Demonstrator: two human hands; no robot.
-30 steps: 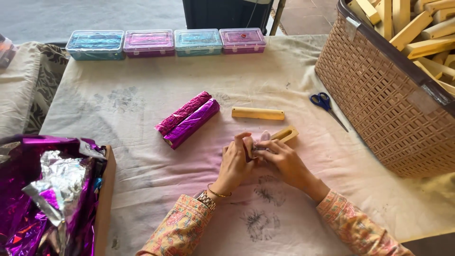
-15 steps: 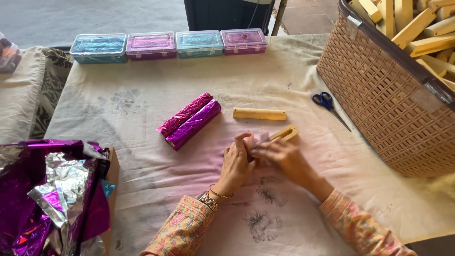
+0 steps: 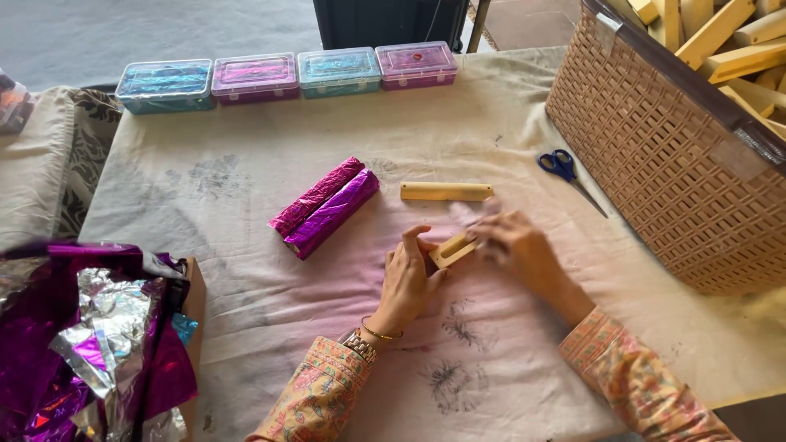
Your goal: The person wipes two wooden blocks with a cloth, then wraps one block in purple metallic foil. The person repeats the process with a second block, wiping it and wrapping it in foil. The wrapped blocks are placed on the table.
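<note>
Fingers of both hands clamped on wooden block (pale), left hand, right hand

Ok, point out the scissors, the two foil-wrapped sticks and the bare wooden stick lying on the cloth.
scissors (image 3: 562,165), head view, blue handles.
foil-wrapped sticks (image 3: 326,208), head view, where both touch.
bare wooden stick (image 3: 446,191), head view, its middle.

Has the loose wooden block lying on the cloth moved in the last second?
No. The wooden block lies where it was, just right of the purple foil rolls and left of the scissors.
</note>
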